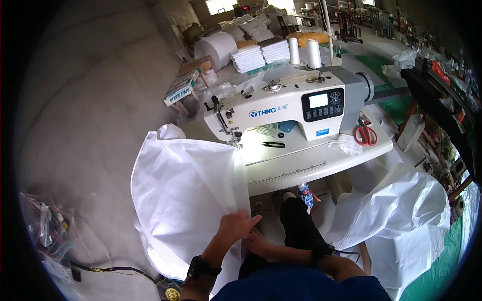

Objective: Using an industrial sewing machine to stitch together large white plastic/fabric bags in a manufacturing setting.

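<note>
A large white woven sheet (186,200) hangs off the sewing table's (321,163) left edge, its top under the sewing machine's (281,108) needle. The left hand (236,224) presses flat on it; the right hand (256,243) pinches its edge. The hanging weight could drag the seam askew.

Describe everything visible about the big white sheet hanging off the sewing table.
The white sheet looks like thin woven or plastic fabric, smooth with soft creases. Its upper edge lies on the white table beneath the needle end of the sewing machine; the rest drapes leftward to the concrete floor. The left hand presses flat on its lower right edge, and the right hand touches that edge just below.
</note>
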The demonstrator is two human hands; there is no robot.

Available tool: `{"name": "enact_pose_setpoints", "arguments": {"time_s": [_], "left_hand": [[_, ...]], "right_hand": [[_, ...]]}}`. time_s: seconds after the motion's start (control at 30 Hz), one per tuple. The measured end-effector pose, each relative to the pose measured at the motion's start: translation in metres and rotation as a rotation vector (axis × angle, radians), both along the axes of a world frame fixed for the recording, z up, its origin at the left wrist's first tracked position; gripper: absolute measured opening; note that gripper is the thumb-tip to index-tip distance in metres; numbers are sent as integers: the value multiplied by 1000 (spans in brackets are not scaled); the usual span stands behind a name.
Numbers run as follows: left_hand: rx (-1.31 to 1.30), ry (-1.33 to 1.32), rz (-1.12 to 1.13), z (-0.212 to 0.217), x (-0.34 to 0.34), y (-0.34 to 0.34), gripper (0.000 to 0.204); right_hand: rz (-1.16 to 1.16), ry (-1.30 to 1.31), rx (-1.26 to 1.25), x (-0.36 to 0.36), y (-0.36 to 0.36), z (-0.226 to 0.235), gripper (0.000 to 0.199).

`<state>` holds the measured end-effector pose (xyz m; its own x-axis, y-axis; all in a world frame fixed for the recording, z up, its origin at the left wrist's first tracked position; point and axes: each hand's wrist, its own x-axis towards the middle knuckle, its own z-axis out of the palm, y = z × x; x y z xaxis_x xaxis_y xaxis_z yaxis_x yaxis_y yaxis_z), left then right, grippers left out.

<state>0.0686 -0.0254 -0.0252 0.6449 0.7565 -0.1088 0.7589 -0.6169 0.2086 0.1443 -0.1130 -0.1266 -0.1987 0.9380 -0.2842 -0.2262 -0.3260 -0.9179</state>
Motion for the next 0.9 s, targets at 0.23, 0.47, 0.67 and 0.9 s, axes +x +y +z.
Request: {"name": "enact_pose_setpoints", "arguments": {"time_s": [0.23,0.47,0.67,0.9], "left_hand": [[-12,-115,-22,4,-16,2,29],[-488,-492,74,2,-34,13,23],[-384,-493,-7,8,-25,7,22],[-268,-414,-222,-2,-17,18,16]], "right_hand": [[419,-443,387,39,4,35,27],[-457,-872,254,129,145,68,36],[-546,-1179,160,116,223,69,40],[-434,-1168,54,112,216,74,41]]}}
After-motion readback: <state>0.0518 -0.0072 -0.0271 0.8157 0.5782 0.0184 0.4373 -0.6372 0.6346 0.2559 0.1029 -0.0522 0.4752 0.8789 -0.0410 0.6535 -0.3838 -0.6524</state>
